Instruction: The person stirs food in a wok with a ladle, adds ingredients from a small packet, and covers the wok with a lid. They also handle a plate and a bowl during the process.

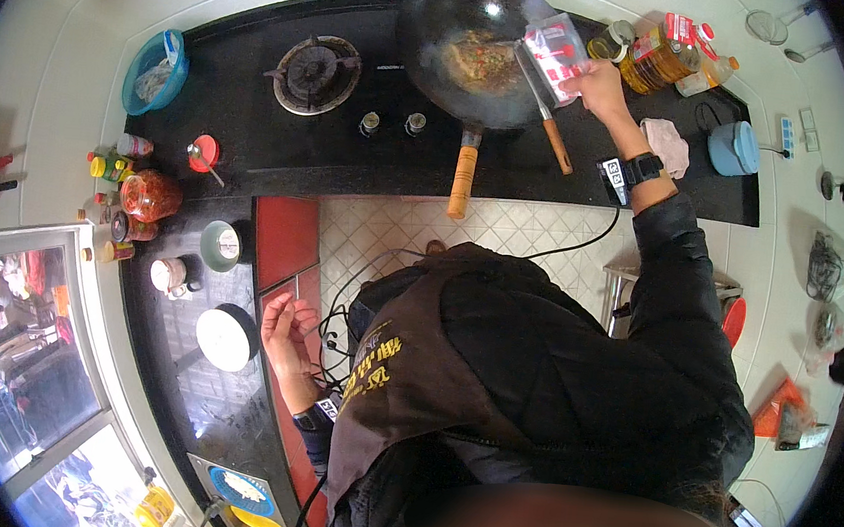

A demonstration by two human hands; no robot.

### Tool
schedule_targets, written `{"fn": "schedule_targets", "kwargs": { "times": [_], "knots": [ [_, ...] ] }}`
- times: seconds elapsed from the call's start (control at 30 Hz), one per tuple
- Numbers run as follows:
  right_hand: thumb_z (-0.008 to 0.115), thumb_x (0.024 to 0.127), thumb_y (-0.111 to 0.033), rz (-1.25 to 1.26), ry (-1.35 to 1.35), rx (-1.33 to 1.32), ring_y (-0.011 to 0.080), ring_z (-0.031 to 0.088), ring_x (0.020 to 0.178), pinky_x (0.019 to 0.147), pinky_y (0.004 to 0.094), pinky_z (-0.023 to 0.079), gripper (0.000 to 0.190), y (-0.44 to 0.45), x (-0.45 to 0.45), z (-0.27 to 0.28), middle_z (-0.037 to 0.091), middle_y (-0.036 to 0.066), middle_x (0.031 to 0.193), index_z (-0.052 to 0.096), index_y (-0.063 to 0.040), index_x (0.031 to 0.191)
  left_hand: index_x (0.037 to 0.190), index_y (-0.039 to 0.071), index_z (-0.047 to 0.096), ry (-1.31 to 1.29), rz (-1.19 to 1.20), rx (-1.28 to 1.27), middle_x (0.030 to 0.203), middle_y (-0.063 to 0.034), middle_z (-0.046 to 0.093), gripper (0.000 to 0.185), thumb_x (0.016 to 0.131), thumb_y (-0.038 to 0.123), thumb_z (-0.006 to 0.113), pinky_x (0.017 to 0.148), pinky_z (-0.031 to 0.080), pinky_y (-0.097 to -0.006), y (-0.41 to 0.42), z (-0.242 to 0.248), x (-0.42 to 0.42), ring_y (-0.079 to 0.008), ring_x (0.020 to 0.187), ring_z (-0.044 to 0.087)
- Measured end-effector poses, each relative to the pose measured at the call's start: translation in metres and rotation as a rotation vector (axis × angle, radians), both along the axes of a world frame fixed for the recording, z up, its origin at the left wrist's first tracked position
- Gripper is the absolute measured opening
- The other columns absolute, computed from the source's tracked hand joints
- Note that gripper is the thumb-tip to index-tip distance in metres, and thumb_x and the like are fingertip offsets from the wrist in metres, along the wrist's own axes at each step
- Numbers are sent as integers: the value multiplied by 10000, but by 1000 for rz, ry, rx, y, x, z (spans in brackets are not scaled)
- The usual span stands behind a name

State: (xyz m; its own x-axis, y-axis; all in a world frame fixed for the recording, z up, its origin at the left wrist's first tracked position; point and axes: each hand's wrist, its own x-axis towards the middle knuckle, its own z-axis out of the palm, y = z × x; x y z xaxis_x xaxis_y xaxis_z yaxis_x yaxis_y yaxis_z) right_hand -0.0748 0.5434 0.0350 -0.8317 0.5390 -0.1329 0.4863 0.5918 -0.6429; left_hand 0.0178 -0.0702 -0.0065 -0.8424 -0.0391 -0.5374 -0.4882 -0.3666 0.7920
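My right hand (601, 91) grips a clear plastic packet (554, 45) with red print, held over the right rim of a large black wok (429, 53). Cooked food with red and green bits in sauce (479, 64) lies in the wok's bottom. Below the packet, a wok spatula (553, 138) leans over the rim, its wooden handle pointing toward me. The wok's own wooden handle (462, 180) juts past the counter edge. My left hand (288, 334) holds nothing, fingers loosely bent and apart, beside the left counter near a round white lid or plate (223, 340).
A second gas burner (312, 73) sits left of the wok. Oil bottles (658, 54) and a pink cloth (664, 145) stand or lie at right. Jars (149, 196), a green bowl (221, 244) and a white mug (168, 274) occupy the left counter. A cable (582, 241) hangs from my right wrist.
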Motion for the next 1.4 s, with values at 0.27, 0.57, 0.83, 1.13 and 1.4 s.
{"fn": "schedule_targets", "kwargs": {
  "times": [0.27,0.57,0.83,1.13,1.4],
  "knots": [
    [819,734,-145,-176,523,-557,82,543,523,471,227,397,210,1,19,8,653,6,718,680,-73,873,1118,6,589,5,9,-46,908,-134,684,200,925,44,553,678,570,-314,-1,-3,4,-191,716,675],
    [635,908,-247,76,707,-1129,231,660,903,694,351,535,405,-68,-9,51,669,117,1082,551,-38,1245,1104,15,607,35,44,20,917,-123,693,190,925,65,568,661,561,-285,-2,-8,19,-170,721,672],
    [630,927,-322,254,349,-1024,233,669,973,868,426,535,481,-140,-66,23,649,109,1183,535,-65,1323,1117,-18,596,44,185,13,926,-171,687,213,919,51,554,665,567,-314,-3,-19,56,-215,722,690],
    [746,828,-158,466,261,-718,127,668,750,703,250,514,234,-173,-168,-32,719,67,879,725,11,988,1109,-1,580,18,352,32,941,-163,688,205,917,67,557,680,577,-328,-4,-32,105,-228,742,698],
    [767,716,-28,554,361,-657,105,631,643,613,259,494,235,-241,-267,-76,705,39,764,756,-30,951,1108,-26,573,-24,627,-26,886,-153,692,194,928,44,559,639,592,-310,12,-20,167,-220,711,695]
  ]
}}
